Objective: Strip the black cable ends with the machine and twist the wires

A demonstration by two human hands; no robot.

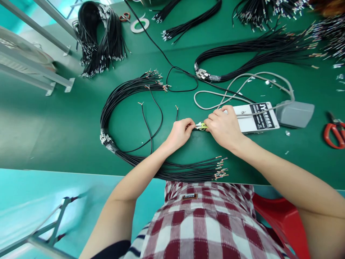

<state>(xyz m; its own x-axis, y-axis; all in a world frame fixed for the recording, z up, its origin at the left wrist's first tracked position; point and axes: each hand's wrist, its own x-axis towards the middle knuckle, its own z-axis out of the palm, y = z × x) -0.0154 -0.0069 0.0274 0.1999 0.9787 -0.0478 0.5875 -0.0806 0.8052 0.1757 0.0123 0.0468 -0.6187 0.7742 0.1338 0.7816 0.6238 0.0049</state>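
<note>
My left hand [183,130] is closed in a pinch near the middle of the table, apparently on the end of a black cable. Part of a black cable [176,114] with a split copper end shows just behind that hand. My right hand [225,126] is closed around a small yellow-green tool [204,126], mostly hidden by the fingers; its pale tip meets the left fingertips. Right beside this hand lies a white box [244,120] with a black printed label. A bent bundle of black cables [107,104] with bared copper ends curves around my left forearm.
Another cable bundle [242,48] lies behind, and a hanked bundle [87,39] sits at the back left near a tape roll [139,20]. A grey cord [201,103] loops behind the box. Right of it are a grey block [295,113] and red-handled cutters [333,135].
</note>
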